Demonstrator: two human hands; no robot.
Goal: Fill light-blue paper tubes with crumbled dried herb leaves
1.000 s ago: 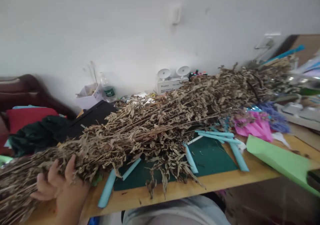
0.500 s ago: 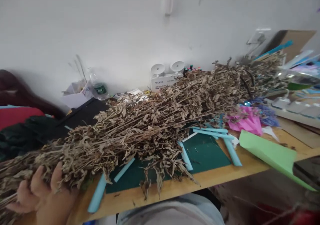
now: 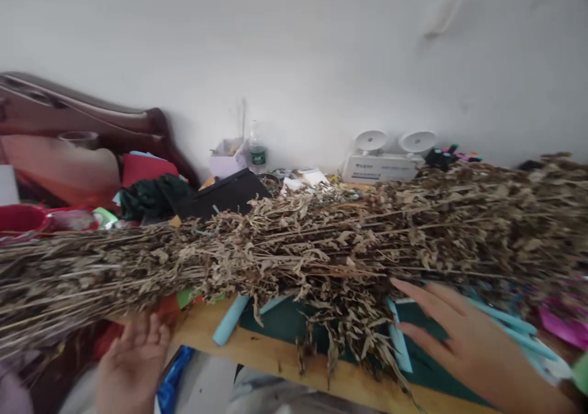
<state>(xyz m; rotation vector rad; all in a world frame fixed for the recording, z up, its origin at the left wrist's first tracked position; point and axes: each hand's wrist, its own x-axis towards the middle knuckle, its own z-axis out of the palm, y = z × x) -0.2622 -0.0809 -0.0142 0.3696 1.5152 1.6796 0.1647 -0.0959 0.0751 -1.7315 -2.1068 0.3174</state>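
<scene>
A long, thick bundle of dried plant stalks (image 3: 298,248), brown and leafy, lies across the table from the left edge of the view to the right. My left hand (image 3: 133,359) is open, palm up, just below the bundle near the table's front edge, and holds nothing. Over the right part of the table is my right hand (image 3: 473,340), open, its outstretched fingers reaching to the bundle's lower edge. Whether those fingertips touch the leaves I cannot tell. Light blue tubes (image 3: 232,320) and a dark green mat (image 3: 287,322) show from under the bundle.
At the wall stand a plastic bottle (image 3: 258,150), a white box (image 3: 228,160) and a white two-headed emergency light (image 3: 383,166). A black case (image 3: 227,195) leans behind the bundle. The wooden table (image 3: 271,356) has its front edge close to me. Pink material (image 3: 563,322) lies right.
The view has swung left, showing the dark red headboard. My left hand, earlier at the stalks, is now palm up below them. My right hand has come into view.
</scene>
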